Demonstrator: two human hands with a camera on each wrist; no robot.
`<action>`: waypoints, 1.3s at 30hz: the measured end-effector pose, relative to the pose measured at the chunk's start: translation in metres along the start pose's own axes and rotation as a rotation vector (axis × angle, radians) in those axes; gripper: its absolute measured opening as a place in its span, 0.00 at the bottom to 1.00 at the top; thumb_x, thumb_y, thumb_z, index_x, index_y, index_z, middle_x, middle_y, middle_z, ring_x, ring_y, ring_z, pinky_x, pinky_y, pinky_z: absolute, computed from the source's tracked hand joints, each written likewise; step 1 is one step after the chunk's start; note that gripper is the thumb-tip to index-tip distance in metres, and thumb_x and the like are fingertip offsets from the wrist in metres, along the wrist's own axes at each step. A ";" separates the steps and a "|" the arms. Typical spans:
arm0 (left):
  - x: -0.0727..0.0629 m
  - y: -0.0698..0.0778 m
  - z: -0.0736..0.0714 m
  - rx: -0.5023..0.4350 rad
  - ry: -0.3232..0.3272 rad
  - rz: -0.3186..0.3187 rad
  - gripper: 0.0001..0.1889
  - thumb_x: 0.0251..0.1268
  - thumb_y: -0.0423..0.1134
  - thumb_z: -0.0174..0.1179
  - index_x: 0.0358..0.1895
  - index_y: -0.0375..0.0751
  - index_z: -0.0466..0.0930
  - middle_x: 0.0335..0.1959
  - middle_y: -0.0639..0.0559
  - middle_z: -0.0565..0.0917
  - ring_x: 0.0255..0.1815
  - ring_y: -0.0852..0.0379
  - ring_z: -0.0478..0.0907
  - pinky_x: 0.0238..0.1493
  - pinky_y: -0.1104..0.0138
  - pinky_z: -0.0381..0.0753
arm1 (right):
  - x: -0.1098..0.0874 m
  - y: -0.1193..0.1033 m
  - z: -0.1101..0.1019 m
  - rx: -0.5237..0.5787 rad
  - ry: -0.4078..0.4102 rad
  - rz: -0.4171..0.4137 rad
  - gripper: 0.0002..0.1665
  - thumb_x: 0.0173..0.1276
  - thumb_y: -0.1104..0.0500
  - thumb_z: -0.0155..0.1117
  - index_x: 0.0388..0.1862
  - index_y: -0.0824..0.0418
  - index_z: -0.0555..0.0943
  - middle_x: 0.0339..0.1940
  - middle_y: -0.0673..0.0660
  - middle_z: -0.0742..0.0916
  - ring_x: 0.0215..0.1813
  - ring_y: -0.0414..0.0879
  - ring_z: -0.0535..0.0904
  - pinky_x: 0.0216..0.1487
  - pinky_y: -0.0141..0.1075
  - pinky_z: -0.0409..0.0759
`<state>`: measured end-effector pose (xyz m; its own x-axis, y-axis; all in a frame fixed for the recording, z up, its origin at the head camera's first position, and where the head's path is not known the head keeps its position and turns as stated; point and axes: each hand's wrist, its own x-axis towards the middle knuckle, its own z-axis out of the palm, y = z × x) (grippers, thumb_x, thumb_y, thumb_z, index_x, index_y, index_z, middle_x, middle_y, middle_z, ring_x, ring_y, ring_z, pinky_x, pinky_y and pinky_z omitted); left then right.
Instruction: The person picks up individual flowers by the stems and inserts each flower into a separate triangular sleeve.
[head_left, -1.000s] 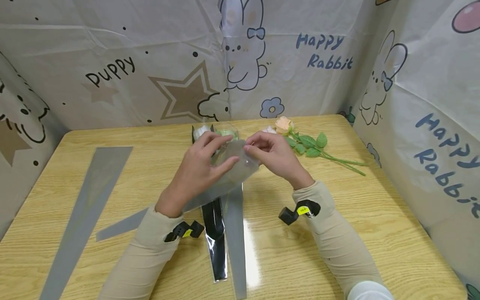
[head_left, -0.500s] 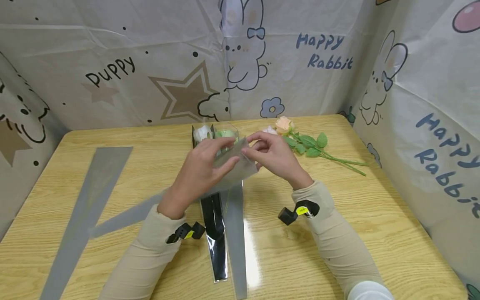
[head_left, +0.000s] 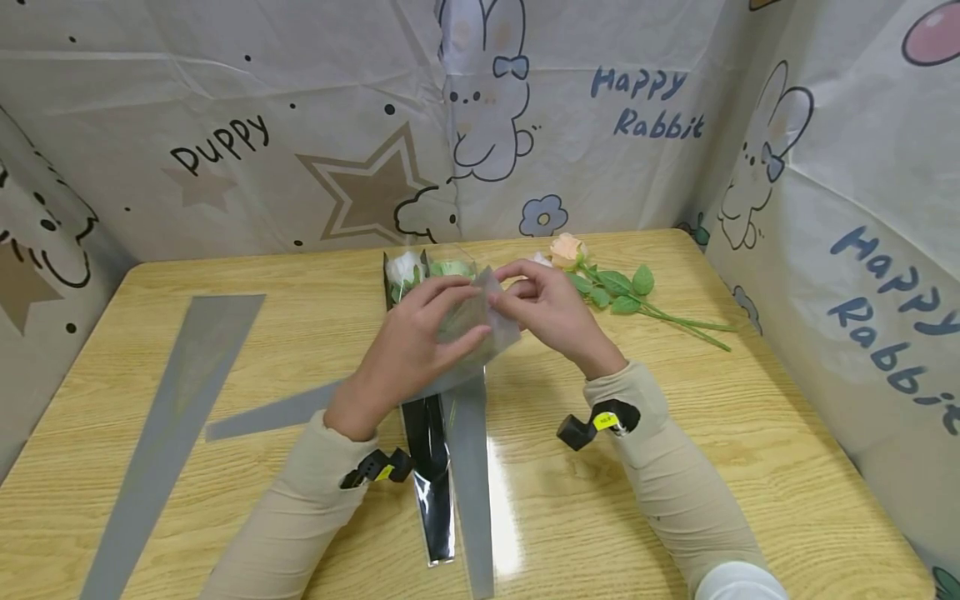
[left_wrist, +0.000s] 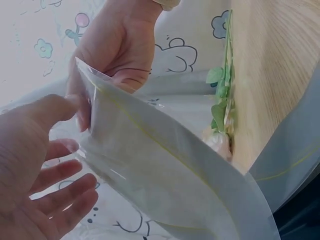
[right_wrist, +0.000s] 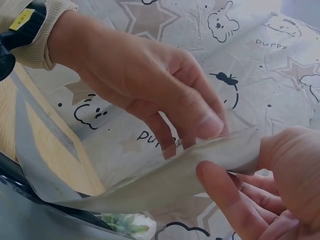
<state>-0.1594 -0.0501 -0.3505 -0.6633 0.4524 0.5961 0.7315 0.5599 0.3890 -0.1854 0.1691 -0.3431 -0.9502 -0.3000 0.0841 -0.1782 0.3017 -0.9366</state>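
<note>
A translucent grey flower sleeve (head_left: 504, 325) with a thin gold line is held up over the middle of the table. My right hand (head_left: 555, 312) pinches its wide end near the corner, thumb against the film. Beside it, my left hand (head_left: 416, 333) has its thumb and fingers spread along the sleeve's edge; in the left wrist view its fingers (left_wrist: 65, 192) are loosely apart. Underneath lie a black flower sleeve (head_left: 426, 437) with a white rose (head_left: 405, 268) and a grey sleeve (head_left: 471, 467) with a pale green flower (head_left: 452, 267), partly hidden by my left hand.
Another grey flower sleeve (head_left: 180, 417) lies flat at the left of the wooden table (head_left: 600, 500). A peach rose (head_left: 567, 249) with leafy green stems lies at the back right, beside a pale pink bloom (head_left: 540, 260). Printed cloth (head_left: 300, 150) stands behind the table.
The held sleeve's narrow end has swung up and to the right, and its wide end has shifted. My left hand has moved slightly right; the right hand stays nearly in place.
</note>
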 end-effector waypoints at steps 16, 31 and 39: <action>0.000 -0.001 0.005 0.006 0.015 -0.016 0.25 0.60 0.44 0.76 0.57 0.32 0.85 0.63 0.38 0.83 0.63 0.43 0.82 0.62 0.53 0.85 | -0.001 -0.002 0.002 -0.010 0.017 -0.014 0.13 0.74 0.56 0.66 0.55 0.57 0.82 0.36 0.64 0.91 0.22 0.40 0.70 0.23 0.32 0.64; 0.000 0.001 0.004 0.010 0.062 -0.025 0.15 0.63 0.39 0.74 0.50 0.35 0.89 0.61 0.38 0.84 0.58 0.42 0.83 0.55 0.53 0.88 | 0.001 0.000 -0.003 -0.007 0.065 0.032 0.16 0.72 0.57 0.67 0.56 0.58 0.80 0.34 0.53 0.91 0.30 0.40 0.82 0.30 0.31 0.78; 0.001 0.005 0.001 0.032 0.077 -0.020 0.14 0.69 0.38 0.69 0.52 0.34 0.87 0.49 0.38 0.91 0.45 0.46 0.92 0.39 0.59 0.92 | 0.002 0.002 -0.010 -0.001 0.091 0.038 0.13 0.71 0.60 0.66 0.53 0.61 0.81 0.30 0.55 0.90 0.33 0.46 0.87 0.30 0.43 0.90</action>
<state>-0.1561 -0.0463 -0.3486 -0.6626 0.3870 0.6413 0.7122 0.5905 0.3796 -0.1904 0.1784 -0.3414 -0.9756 -0.2046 0.0797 -0.1423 0.3123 -0.9393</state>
